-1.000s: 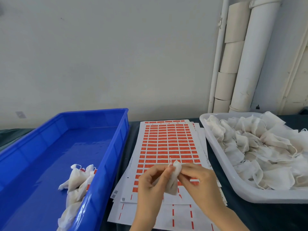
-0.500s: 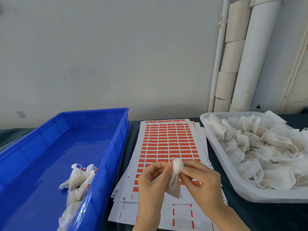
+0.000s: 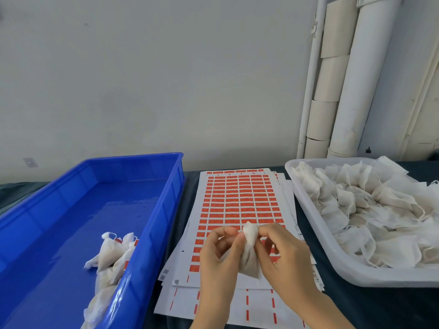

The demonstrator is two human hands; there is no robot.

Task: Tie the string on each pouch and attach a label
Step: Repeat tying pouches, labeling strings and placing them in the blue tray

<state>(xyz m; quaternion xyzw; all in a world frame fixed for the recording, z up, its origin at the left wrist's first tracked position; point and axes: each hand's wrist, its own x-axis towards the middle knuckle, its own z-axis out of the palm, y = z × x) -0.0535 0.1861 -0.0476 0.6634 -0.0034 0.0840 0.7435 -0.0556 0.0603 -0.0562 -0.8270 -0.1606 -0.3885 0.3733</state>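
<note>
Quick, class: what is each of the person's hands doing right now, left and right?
The left hand is closed, pinching the white pouch near its gathered top.
The right hand is closed, pinching the same pouch from the other side.

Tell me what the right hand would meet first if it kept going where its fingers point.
The pouch, which the right hand pinches; straight past it, probably the left hand, gripping the same pouch.

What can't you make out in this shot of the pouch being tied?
Head view only:
The string on the held pouch: too thin, covered by the left hand and right hand.
Print on the label sheets: too small.
White tray: right end cut off by the frame edge.
</note>
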